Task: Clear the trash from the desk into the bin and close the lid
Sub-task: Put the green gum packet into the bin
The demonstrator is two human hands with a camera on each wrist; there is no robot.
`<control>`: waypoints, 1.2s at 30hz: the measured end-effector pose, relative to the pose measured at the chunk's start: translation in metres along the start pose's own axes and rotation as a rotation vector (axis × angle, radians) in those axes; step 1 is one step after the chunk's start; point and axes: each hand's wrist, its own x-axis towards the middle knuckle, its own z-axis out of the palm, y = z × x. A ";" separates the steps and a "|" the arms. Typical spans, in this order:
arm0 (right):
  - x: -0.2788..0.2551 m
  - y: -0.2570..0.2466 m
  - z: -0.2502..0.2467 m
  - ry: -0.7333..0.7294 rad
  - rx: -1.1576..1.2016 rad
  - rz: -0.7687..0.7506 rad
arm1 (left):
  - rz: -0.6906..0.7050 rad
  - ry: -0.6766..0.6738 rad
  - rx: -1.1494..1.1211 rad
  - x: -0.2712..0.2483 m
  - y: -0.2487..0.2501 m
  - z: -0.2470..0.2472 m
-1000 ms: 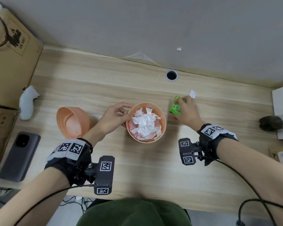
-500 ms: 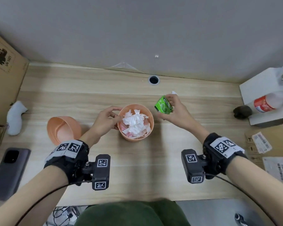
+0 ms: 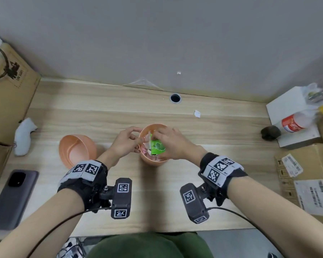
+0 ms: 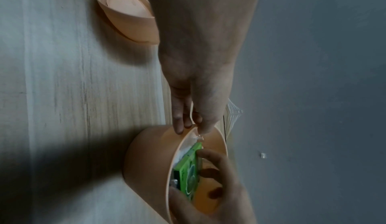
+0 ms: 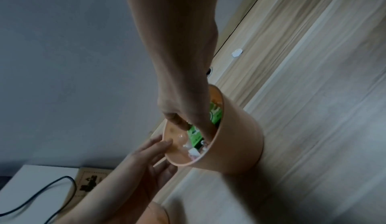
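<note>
The wooden surface (image 3: 104, 108) is filling mid-frame. At its centre the peach bin (image 3: 153, 162) is standing, lid (image 3: 76, 151) lying to its left. The left hand (image 3: 125, 142) is pinching the bin's rim; the right hand (image 3: 173, 144) is gripping the green packet (image 3: 157, 148) inside the bin. A white scrap (image 3: 197, 113) is lying upper right.

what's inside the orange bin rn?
In the orange bin: a green box, held by the right hand, lying on white crumpled paper. The box and hand cover whatever lies beneath.
</note>
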 end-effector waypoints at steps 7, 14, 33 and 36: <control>-0.005 0.014 -0.011 -0.004 0.454 -0.022 | -0.007 0.017 0.011 0.005 -0.001 -0.004; -0.022 0.073 -0.030 0.276 0.817 0.328 | 0.010 0.039 -0.006 0.012 0.005 -0.002; 0.040 0.163 0.046 0.240 0.369 0.541 | 0.013 0.068 -0.022 0.036 0.018 0.004; 0.031 0.148 0.048 0.273 0.392 0.509 | 0.019 0.069 -0.039 0.035 0.019 0.006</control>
